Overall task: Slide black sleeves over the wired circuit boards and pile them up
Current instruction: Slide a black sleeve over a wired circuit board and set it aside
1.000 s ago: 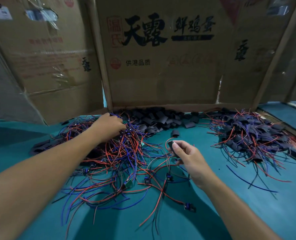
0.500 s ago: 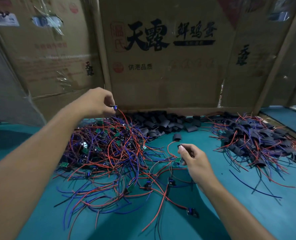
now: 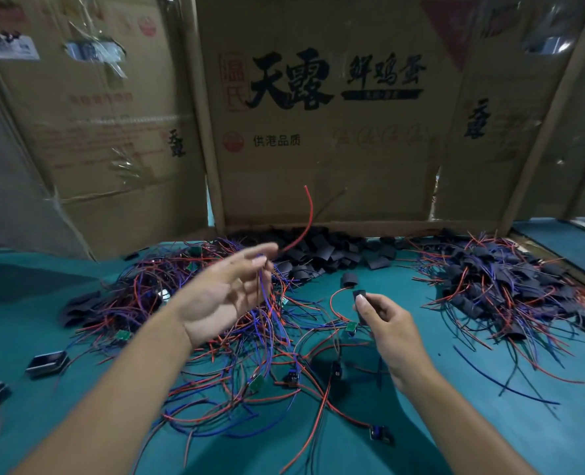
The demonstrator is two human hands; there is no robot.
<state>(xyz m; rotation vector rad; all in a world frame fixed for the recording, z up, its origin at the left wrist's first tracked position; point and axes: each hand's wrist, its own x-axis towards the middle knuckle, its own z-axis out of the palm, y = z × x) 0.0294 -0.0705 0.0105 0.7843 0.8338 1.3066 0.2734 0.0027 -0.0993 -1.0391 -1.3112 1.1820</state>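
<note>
Dim, bluish light; soft shadows under forearms; motion blur throughout; wide-angle bending at edges; corners darker.

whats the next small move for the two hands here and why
Probably bring the hands together and feed the wires into the sleeve. The left hand is raised, palm up, with red and blue wires between its fingertips, while the right hand pinches an unfilled black sleeve. They are apart, so closing that gap likely comes first.
</note>
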